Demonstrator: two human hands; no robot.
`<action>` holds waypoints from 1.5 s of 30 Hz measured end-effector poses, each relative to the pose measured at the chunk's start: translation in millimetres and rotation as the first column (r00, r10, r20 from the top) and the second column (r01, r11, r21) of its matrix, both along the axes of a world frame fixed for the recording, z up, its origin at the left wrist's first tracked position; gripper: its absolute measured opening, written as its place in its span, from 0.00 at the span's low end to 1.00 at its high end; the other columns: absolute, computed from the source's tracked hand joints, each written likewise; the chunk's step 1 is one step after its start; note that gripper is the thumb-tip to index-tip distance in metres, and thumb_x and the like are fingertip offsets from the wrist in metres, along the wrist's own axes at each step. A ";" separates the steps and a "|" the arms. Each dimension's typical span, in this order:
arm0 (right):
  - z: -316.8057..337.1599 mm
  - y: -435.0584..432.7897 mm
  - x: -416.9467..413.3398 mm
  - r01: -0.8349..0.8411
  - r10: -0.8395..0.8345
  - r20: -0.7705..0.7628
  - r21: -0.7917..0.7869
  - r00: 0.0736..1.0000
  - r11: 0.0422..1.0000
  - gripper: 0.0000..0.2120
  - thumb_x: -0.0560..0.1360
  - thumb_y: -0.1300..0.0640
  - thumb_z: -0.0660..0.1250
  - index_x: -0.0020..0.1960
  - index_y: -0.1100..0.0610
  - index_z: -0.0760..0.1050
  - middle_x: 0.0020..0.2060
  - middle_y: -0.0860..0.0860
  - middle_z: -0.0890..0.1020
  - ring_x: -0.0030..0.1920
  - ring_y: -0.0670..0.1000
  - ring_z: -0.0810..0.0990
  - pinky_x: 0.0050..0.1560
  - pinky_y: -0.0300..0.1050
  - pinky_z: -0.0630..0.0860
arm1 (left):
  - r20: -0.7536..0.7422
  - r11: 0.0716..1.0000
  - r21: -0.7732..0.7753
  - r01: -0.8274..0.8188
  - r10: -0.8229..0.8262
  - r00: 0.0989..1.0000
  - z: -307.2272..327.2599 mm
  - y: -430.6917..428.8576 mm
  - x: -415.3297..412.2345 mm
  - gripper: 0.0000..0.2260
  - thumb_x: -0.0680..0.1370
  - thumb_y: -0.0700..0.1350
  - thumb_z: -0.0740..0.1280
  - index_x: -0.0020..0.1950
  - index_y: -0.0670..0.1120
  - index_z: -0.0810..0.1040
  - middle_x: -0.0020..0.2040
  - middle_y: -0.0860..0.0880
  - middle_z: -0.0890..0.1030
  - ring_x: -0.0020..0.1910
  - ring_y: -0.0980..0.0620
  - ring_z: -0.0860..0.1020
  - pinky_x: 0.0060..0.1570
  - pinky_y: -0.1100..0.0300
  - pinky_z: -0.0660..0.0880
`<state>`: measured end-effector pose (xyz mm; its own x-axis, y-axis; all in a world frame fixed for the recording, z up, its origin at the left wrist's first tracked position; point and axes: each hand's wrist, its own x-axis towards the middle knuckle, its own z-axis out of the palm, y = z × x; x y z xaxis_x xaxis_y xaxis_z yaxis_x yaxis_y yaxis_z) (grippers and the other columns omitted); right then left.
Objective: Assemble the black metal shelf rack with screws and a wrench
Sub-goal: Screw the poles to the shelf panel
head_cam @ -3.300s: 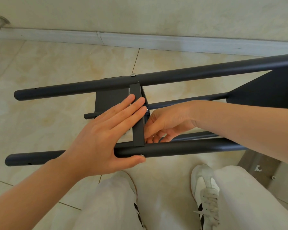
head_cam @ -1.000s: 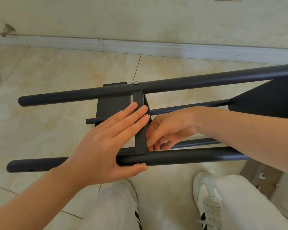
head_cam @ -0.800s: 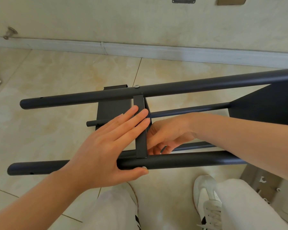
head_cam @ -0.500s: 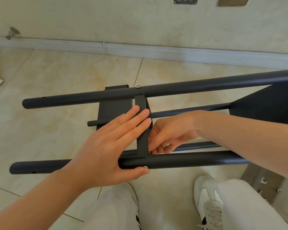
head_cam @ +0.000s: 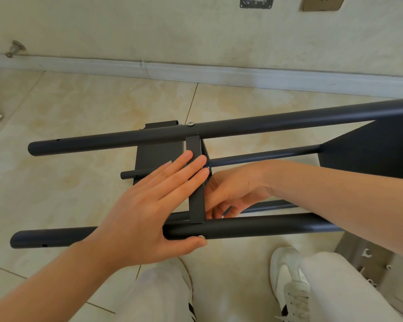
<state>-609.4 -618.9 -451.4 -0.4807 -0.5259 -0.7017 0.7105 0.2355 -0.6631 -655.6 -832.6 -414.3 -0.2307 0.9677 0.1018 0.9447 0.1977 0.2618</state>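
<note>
- Beige glossy floor tiles [head_cam: 56, 194] carry the work; nearest are the person's pale-trousered legs and a white lace-up sneaker [head_cam: 289, 275], with a flat brown cardboard sheet [head_cam: 349, 249] of small white fittings at the right edge.
- The black metal shelf rack lies on its side just above the knees, and its thick near black tube [head_cam: 265, 227] runs left to right.
- The left hand [head_cam: 144, 210] lies spread with straight fingers on the flat black cross strip [head_cam: 196, 201] and its thumb under the near tube. This looks like a clamp to stop the strip from shifting while it is fastened.
- The right hand [head_cam: 233, 189] reaches in from the right, behind the strip, with its fingers curled down. The tips are hidden, so I cannot tell whether they pinch anything.
- A small silver screw [head_cam: 207, 168] shows at the strip's edge beside the left fingertips, where a thin black rod [head_cam: 261, 154] meets it. The right hand is probably working that joint by finger, as no wrench is visible.
- Farther off, the thick far black tube [head_cam: 289, 119] has a silver screw head [head_cam: 190, 123] seated above the strip, and a dark shelf panel [head_cam: 370, 149] lies at the right.
- Beyond run the white skirting board [head_cam: 242, 75] and the cream wall.
- Compared with three seconds ago, both hands stay at the same joint. The view has tilted up, bringing the wall sockets [head_cam: 321, 2] into view.
</note>
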 end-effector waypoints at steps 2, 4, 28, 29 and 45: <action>0.7 1.1 0.4 0.004 -0.004 -0.001 -0.018 1.000 1.000 0.07 0.79 0.57 0.67 0.55 0.59 0.80 0.45 0.54 0.82 0.47 0.52 0.78 0.62 0.52 0.75 | 0.001 1.000 0.003 0.002 -0.002 1.000 -0.2 0.1 -0.2 0.40 0.75 0.67 0.65 0.80 0.46 0.60 0.81 0.51 0.59 0.81 0.50 0.55 0.77 0.55 0.58; 1.9 5.9 2.0 -0.002 0.002 0.007 -0.046 1.000 0.999 0.06 0.79 0.58 0.66 0.52 0.59 0.81 0.43 0.53 0.82 0.46 0.52 0.78 0.63 0.52 0.74 | -0.002 1.000 -0.001 0.001 -0.001 1.000 -0.2 0.2 -1.0 0.40 0.75 0.67 0.65 0.80 0.46 0.60 0.81 0.51 0.59 0.81 0.50 0.55 0.77 0.55 0.57; -3.0 9.9 3.8 -0.005 0.007 0.016 -0.100 1.000 0.995 0.06 0.79 0.58 0.67 0.50 0.58 0.82 0.42 0.53 0.83 0.44 0.51 0.80 0.60 0.51 0.75 | -0.011 1.000 -0.011 0.000 0.000 1.000 -0.2 0.2 0.9 0.40 0.75 0.67 0.65 0.80 0.45 0.60 0.81 0.50 0.59 0.81 0.49 0.54 0.78 0.52 0.55; -2.6 11.2 4.3 -0.007 0.008 0.015 -0.097 1.000 0.995 0.06 0.78 0.58 0.67 0.49 0.58 0.83 0.42 0.53 0.83 0.44 0.51 0.80 0.60 0.51 0.75 | -0.011 1.000 -0.010 -0.002 0.002 1.000 -0.1 0.3 0.7 0.40 0.75 0.67 0.65 0.80 0.45 0.60 0.81 0.50 0.59 0.81 0.50 0.54 0.78 0.52 0.55; 0.2 2.6 3.7 -0.002 0.002 -0.003 -0.035 1.000 0.999 0.06 0.80 0.58 0.66 0.52 0.59 0.80 0.43 0.53 0.82 0.45 0.52 0.79 0.62 0.52 0.75 | -0.001 1.000 0.001 0.002 -0.002 1.000 0.7 0.6 0.6 0.40 0.75 0.66 0.66 0.79 0.45 0.61 0.81 0.50 0.60 0.81 0.49 0.55 0.77 0.51 0.57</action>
<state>-605.7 -616.3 -451.2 -0.4815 -0.5508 -0.6818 0.7084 0.2136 -0.6728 -655.0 -832.0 -413.5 -0.2287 0.9681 0.1028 0.9454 0.1956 0.2606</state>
